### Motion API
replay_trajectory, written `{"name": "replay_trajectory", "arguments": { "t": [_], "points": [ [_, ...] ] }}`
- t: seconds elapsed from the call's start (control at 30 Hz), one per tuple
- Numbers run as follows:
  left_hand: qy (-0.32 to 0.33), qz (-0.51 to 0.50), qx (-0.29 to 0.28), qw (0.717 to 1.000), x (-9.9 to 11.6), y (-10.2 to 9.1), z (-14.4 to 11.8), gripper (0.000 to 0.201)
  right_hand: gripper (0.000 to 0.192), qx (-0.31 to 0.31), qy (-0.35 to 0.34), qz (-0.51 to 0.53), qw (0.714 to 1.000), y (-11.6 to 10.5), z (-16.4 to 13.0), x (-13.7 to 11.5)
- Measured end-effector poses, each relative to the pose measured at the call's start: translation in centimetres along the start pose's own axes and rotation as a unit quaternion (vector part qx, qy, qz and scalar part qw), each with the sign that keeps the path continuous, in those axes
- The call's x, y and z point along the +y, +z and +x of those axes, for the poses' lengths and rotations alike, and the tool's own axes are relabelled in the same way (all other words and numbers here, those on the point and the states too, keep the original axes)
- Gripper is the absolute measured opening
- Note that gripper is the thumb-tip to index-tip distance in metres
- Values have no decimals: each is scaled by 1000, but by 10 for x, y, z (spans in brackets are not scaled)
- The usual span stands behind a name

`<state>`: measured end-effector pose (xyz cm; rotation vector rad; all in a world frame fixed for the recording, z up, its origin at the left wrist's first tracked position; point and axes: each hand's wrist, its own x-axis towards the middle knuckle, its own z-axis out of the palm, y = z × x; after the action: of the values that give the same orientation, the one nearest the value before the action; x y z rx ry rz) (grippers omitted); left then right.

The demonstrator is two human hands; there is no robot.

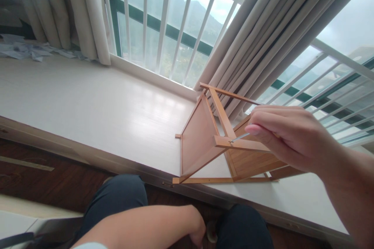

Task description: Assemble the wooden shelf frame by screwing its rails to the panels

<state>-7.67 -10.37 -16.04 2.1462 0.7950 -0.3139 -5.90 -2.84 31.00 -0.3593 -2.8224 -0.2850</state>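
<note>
Wooden frame (201, 140) at the sill's (87, 101) front edge.
Right hand (289, 134) fingers pinch a metal tool (240, 137) against it; left hand (198, 229) low, fingers hidden; curtain (263, 35) close behind.

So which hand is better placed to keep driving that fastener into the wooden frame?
Right. The right hand already holds the thin metal tool with its tip at the wooden frame joint; the left hand is low between the knees, away from it.

Pale curtains (84, 11) hang on both sides of a big window with white railing bars (163, 19), hazy mountains outside. Crumpled papers (26, 48) sit far left on the white ledge (87, 101), dark wood floor (43, 183) below.
</note>
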Motion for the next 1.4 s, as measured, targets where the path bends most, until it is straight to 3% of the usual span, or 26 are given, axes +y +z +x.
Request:
{"name": "replay_trajectory", "arguments": {
  "t": [0.1, 0.2, 0.43, 0.57, 0.67, 0.97, 1.17, 1.27, 1.4],
  "points": [
    [-33, 50, -147, 987, 4, -6, -4, 45, 25, 4, 0, 2, 1000, 0, 0, 1],
    [-38, 92, -202, 974, 8, -14, -10, 55, 24, 0, 2, 11, 1000, -1, 1, 0],
    [-25, 84, -174, 981, 6, -12, -7, 40, 43, 10, 63, 67, 996, 4, 5, -9],
    [-24, 56, -127, 990, 1, -5, 0, 24, 44, 14, 85, 75, 993, 8, 5, -10],
    [-23, 59, -135, 989, -1, -3, 3, 26, 43, 23, 79, 76, 994, 8, 5, -10],
    [-14, -35, -47, 998, -6, 6, 12, 40, 8, 44, 106, 82, 990, 4, -3, -7],
    [-13, 8, -95, 995, -5, 5, 10, 33, 37, 70, 100, 120, 985, 1, -19, -3],
    [-20, 46, -140, 989, -3, 0, 6, 36, 40, 73, 84, 113, 987, -1, -23, 0],
    [-30, 58, -158, 985, 3, -8, -1, 45, 39, 68, 64, 84, 992, -3, -22, 2]
  ]
}}
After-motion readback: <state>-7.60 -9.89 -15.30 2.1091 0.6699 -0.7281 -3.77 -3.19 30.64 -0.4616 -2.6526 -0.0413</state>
